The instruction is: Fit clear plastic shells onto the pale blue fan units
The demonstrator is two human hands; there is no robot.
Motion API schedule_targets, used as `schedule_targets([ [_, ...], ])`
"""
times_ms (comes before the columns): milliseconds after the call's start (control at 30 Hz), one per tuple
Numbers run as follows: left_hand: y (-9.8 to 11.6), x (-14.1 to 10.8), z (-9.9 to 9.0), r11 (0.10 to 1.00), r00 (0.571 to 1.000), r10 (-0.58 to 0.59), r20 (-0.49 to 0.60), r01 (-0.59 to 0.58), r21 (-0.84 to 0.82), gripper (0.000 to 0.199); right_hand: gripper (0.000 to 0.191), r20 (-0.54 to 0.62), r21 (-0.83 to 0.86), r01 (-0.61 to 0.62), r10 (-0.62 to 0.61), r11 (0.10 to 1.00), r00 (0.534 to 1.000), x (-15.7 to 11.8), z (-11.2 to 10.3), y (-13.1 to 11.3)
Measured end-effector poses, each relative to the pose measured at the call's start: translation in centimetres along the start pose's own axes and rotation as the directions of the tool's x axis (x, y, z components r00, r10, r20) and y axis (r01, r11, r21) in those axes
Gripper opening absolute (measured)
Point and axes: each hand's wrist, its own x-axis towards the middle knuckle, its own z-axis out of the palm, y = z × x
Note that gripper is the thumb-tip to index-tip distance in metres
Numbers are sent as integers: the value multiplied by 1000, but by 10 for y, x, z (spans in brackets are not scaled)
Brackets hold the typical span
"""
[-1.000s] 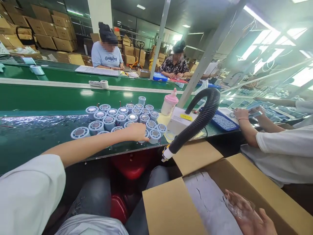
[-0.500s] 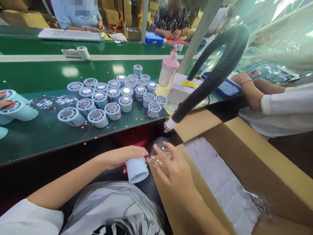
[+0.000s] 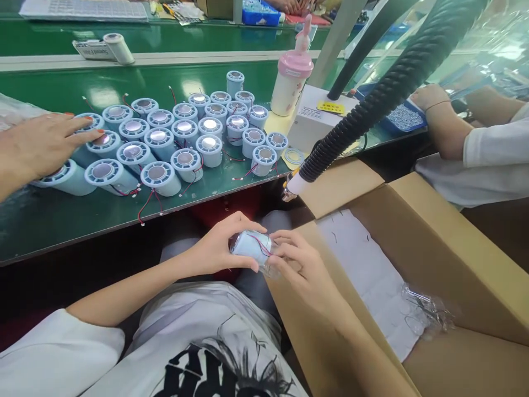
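Over my lap, my left hand [image 3: 225, 245] is wrapped round a light blue plastic cylinder [image 3: 250, 246] lying on its side, thumb below and fingers above. Red and black wires run across its side. My right hand [image 3: 308, 267] grips a clear plastic cover [image 3: 270, 268] at the cylinder's right end. The cover overlaps that end; how far the cylinder sits inside it I cannot make out. On the green bench [image 3: 173, 229] ahead stand several similar blue cylinders [image 3: 161, 176] with slotted rims, round silvery centres and thin wires.
Another person's hand [image 3: 45, 143] rests on cylinders at the left. A black flexible hose [image 3: 372, 116] with a metal tip hangs from a white box [image 3: 309, 118], beside a pink-lidded bottle [image 3: 289, 82]. At my right stands an open cardboard box [image 3: 450, 248] with clear plastic pieces [image 3: 427, 309] inside.
The blue cylinder has turned and come together with the clear cover between my hands. Another person's hand has brought more cylinders up against the group from the left. My view has tilted down.
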Motion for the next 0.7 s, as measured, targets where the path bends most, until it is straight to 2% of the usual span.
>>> schedule_targets([
  [100,-11,-1,4,995,995,95,6,-95,43,63,26,-59,164,-97,108,982,992,0,-2,-1],
  [200,-16,-3,7,991,985,131,108,-130,-20,65,28,-91,327,-150,189,933,978,4,-4,4],
  [267,-15,-4,9,987,980,89,180,-62,-148,67,29,-93,441,-162,225,883,970,6,-5,11],
  [333,-12,-4,10,959,975,-4,220,65,-274,69,27,-66,541,-172,246,823,967,7,-6,17],
  [400,-9,-5,11,905,965,-110,236,195,-378,70,15,-37,586,-130,187,799,982,5,-8,21],
  [433,-7,-5,12,871,961,-150,232,240,-429,70,13,-32,555,-86,124,828,992,3,-8,22],
  [467,-6,-5,13,837,958,-183,221,270,-476,69,21,-37,481,-27,52,876,998,1,-8,22],
  [533,-4,-6,14,787,952,-231,200,304,-537,67,35,-58,242,107,-96,964,994,-4,-9,20],
  [600,-4,-8,14,769,945,-254,207,327,-549,67,37,-62,28,186,-184,982,981,-8,-9,18],
  [700,-2,-10,11,802,944,-219,245,317,-505,72,47,-43,-49,208,-210,977,977,-12,-9,18],
])
